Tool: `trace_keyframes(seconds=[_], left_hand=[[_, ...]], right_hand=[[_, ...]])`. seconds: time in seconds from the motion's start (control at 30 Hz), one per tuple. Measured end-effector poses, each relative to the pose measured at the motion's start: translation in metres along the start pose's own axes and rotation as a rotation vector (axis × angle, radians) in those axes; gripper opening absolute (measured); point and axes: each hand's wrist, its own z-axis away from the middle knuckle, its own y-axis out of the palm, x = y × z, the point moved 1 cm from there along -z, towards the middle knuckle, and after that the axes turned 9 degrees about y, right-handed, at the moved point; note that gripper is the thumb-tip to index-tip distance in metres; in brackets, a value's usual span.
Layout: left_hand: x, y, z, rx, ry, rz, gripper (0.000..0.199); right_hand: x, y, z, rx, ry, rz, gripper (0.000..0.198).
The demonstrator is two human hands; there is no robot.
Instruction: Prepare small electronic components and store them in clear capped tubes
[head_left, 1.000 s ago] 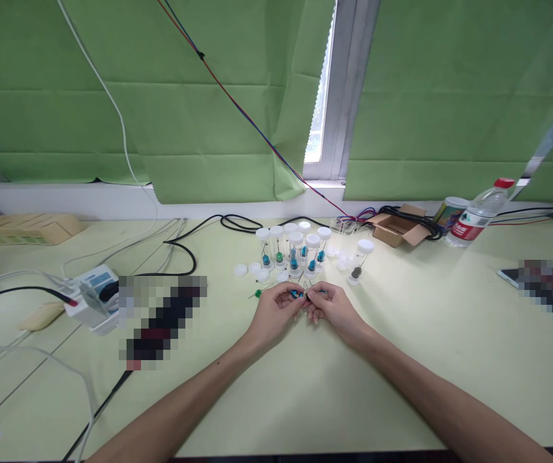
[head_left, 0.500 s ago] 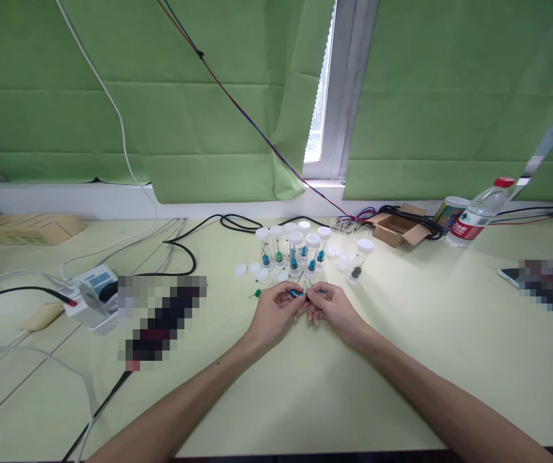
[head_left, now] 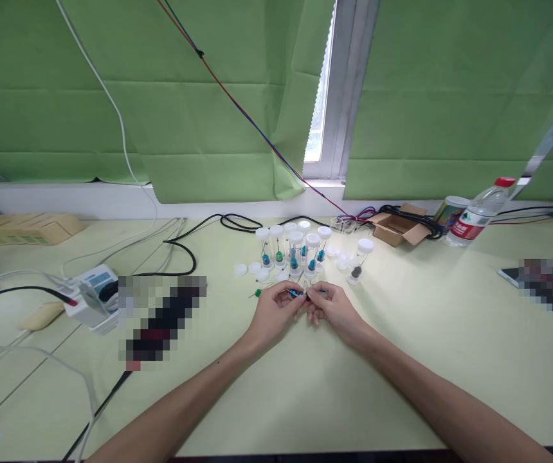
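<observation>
My left hand [head_left: 274,310] and my right hand [head_left: 333,310] meet over the table, fingertips pinched close together. Between the left thumb and fingers shows a small blue piece [head_left: 296,293], partly covered, with thin wires sticking up near it. A bit of blue also peeks out at the right fingers, but what they pinch is mostly hidden. Just beyond stand several clear tubes [head_left: 279,243] with white caps, holding blue or green pieces on wire legs. Left of my fingers lies a small green piece [head_left: 258,292] with wire legs.
One tube [head_left: 364,247] with a dark piece stands apart on the right. Loose white caps [head_left: 240,270] lie around the tubes. Behind are an open cardboard box [head_left: 395,230] and a water bottle [head_left: 474,222]. A power strip [head_left: 90,289] and cables occupy the left.
</observation>
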Motion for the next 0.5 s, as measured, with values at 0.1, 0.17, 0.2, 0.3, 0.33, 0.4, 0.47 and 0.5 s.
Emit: trace_keyframes(seconds=[0.1,0.17,0.2,0.3,0.33,0.4,0.47,0.5], left_hand=[[-0.0006,0.0007,0.0002,-0.002,-0.016,0.021,0.021],[-0.0004,0.0007,0.0001,-0.004,-0.022,0.030,0.021],[0.0000,0.0005,0.0000,-0.005,-0.022,0.036,0.021],[0.0016,0.0000,-0.0005,-0.010,-0.016,0.061,0.020],[0.0023,-0.0001,-0.0007,-0.010,-0.013,0.070,0.020],[0.0034,-0.0002,-0.0011,-0.009,-0.014,0.084,0.019],[0.0044,-0.0005,-0.0013,-0.008,-0.021,0.097,0.019],[0.0047,-0.0006,-0.0012,-0.008,-0.024,0.104,0.020]], right_hand=[[0.0009,0.0001,0.0009,0.005,0.004,0.015,0.041],[0.0013,0.0001,0.0013,0.006,0.001,0.024,0.041],[0.0013,0.0001,0.0014,0.007,-0.001,0.028,0.041],[0.0011,0.0000,0.0011,0.007,-0.008,0.037,0.041],[0.0010,0.0001,0.0010,0.009,-0.010,0.041,0.041],[0.0011,0.0002,0.0007,0.010,-0.016,0.047,0.041],[0.0014,0.0004,0.0006,0.009,-0.019,0.053,0.041],[0.0014,0.0004,0.0006,0.007,-0.019,0.055,0.041]])
